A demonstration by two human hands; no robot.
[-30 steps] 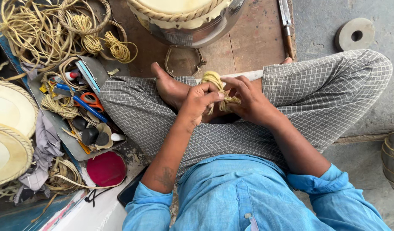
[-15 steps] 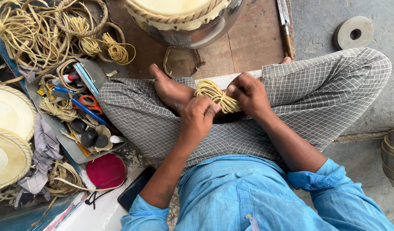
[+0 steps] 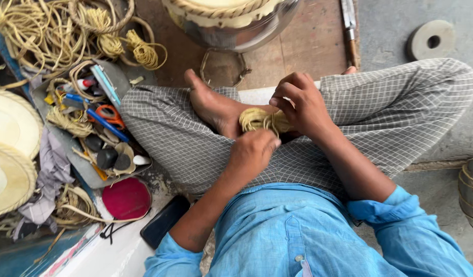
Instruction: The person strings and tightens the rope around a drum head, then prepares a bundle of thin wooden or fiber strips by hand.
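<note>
Wooden boards and grey concrete floor surround a cross-legged person whose lap holds a small bundle of straw-coloured fibre (image 3: 261, 121), resting against the bare foot (image 3: 213, 105). Right hand (image 3: 302, 105) curls closed over the bundle's right end; left hand (image 3: 253, 152) pinches its lower edge from below

Straw-yellow fibre bundle (image 3: 262, 120). Grey-white small-check trousers (image 3: 400, 102). Plain light blue shirt (image 3: 298, 236). Orange-handled scissors (image 3: 110, 114), blue pen (image 3: 109, 125), crimson round lid (image 3: 126, 198), black phone (image 3: 164, 221), cream woven discs (image 3: 8, 149), grey ring (image 3: 431, 40).
</note>
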